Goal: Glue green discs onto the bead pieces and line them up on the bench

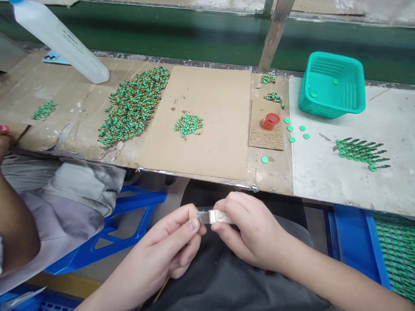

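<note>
Above my lap, my right hand [254, 233] grips the white, tape-wrapped handle of a small flat metal blade [204, 217]. The thumb and fingers of my left hand [178, 246] are pinched at the blade's other end. Whether something tiny lies between those left fingertips cannot be made out. Both hands are in front of the table's edge, below a cardboard sheet [214, 99] that carries a small pile of green and gold-brown pieces [189, 125].
A big heap of such pieces [132, 108] lies left of the sheet. To the right are a red cup [271, 121], green discs [302, 128], a row of green-and-dark parts [359, 151] and a teal basket [332, 86]. A bottle [65, 47] leans at left, near another person's arm [19, 220].
</note>
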A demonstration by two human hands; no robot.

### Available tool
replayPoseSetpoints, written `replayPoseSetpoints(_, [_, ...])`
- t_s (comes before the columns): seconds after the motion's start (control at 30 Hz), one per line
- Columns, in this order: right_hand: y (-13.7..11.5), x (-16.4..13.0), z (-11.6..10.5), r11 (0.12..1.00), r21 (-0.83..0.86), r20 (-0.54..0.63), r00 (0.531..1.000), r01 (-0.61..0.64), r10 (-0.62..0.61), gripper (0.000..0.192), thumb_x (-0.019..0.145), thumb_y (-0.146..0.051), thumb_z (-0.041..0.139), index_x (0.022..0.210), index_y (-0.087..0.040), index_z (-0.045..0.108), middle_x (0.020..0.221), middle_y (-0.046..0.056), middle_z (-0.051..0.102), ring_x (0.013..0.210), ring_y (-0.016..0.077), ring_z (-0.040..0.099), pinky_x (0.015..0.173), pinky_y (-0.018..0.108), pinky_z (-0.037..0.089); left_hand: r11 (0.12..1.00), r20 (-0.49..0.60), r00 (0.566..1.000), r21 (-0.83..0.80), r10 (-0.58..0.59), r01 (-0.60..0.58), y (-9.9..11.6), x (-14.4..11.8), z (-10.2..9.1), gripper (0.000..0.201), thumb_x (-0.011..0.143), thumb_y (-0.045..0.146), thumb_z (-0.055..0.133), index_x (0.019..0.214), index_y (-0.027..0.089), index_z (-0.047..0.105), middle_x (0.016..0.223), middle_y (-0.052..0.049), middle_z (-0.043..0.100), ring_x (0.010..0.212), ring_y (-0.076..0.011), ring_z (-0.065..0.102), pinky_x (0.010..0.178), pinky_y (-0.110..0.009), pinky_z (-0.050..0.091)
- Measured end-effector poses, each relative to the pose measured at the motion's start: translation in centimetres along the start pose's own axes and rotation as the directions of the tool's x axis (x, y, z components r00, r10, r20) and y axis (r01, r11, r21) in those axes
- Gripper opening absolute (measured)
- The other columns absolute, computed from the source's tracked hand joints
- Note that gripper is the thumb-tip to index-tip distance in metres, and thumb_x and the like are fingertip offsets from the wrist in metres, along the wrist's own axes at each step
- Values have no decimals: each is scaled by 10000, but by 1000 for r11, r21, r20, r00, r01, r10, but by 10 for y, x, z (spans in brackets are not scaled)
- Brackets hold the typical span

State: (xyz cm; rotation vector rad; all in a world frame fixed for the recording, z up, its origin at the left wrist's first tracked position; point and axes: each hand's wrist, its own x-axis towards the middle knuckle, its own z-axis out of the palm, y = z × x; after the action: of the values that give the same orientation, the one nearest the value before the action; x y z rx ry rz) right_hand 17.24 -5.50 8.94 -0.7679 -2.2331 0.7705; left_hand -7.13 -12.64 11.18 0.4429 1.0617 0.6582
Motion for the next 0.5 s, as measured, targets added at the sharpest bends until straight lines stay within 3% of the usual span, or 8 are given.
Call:
replayPoseSetpoints(0.23, [2,-2,1,993,-122,-24,1000,-7,4,318,1332,-372,503,1166,-197,710,936,44,758,810,216,678,743,344,527,999,-36,999,52,1,0,-3,2,-6,597,1072,819,841,1040,259,634,623,120,427,521,-47,159,461,-154,196])
replayPoseSetpoints(0.33, [4,-4,-1,982,-176,-72,996,-71,59,299,1327,-336,495,1157,-201,701,940,62,767,818,230,707,763,350,554,997,-15,1000,79,-1,2,-1,-2,-5,615,1081,834,816,1004,254,627,606,120,405,513,-49,160,451,-162,190])
replayPoseSetpoints(0.4, [4,-5,-2,986,-126,-75,992,-108,99,260,1314,-322,524,1164,-201,699,937,56,758,815,224,711,766,341,561,997,-7,1000,82,5,-4,-1,-3,-5,621,1083,840,810,994,255,620,610,118,408,512,-50,166,447,-166,187])
replayPoseSetpoints(0.5, [0,-5,-2,997,44,11,998,-69,68,224,1298,-340,585,1170,-199,703,921,25,723,783,193,674,734,312,530,998,-22,999,51,24,-23,-5,-1,-8,611,1091,810,823,985,264,571,634,120,427,520,-48,167,455,-165,184])
